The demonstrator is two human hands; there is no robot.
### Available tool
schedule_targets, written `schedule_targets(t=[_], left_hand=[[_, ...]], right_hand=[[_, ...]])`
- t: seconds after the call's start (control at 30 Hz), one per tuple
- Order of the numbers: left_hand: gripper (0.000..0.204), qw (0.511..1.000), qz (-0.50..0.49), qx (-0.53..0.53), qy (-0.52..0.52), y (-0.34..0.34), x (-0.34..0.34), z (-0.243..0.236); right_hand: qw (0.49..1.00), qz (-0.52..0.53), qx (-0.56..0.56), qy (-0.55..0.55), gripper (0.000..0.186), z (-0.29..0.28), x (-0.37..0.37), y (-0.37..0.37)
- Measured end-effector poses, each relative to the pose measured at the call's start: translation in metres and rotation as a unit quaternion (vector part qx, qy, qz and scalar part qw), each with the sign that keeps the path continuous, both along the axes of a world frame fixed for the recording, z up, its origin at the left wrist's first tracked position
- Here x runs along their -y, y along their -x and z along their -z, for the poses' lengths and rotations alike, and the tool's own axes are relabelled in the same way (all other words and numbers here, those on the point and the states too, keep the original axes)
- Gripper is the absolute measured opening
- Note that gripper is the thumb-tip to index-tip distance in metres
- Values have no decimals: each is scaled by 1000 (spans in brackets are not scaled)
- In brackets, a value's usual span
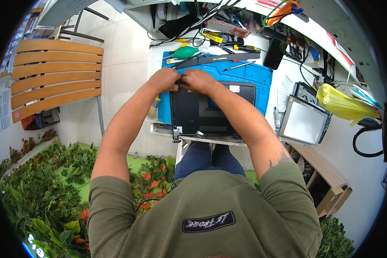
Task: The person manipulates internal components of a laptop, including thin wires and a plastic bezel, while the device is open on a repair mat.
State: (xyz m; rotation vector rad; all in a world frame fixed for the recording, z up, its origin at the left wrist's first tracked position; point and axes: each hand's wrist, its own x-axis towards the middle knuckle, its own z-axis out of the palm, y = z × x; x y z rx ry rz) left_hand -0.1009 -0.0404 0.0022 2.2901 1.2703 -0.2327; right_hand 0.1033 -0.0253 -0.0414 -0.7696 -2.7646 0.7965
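Note:
A black laptop screen panel point(193, 109) lies on a blue work mat point(263, 88), with metal hinge pieces showing at its near edge. At its far left corner my left hand point(165, 79) is closed, fingertips pinching the panel's edge. Close beside it, my right hand point(198, 81) also has its fingers curled down on the same edge. The fingertips are partly hidden, and a small dark piece shows between the two hands. Just beyond them lie a long dark hinge-cover strip point(228, 58), a green air blower point(185, 52) and a thin metal tool point(239, 66).
A brush point(153, 107) sits left of the panel. To the right are a phone point(274, 53), a marker-like tube point(277, 118) and a pale flat panel point(303, 119). Cables point(202, 21) and screwdrivers crowd the back. A slatted wooden chair point(58, 75) stands at left.

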Motion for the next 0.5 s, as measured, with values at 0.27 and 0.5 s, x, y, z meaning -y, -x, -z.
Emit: schedule_targets(t=[0.27, 0.5], left_hand=[[21, 1000, 16, -6, -24, 2, 0, 5], [18, 1000, 7, 6, -1, 4, 0, 0]], right_hand=[[999, -45, -23, -12, 21, 3, -6, 3], [998, -61, -16, -15, 21, 4, -6, -1]])
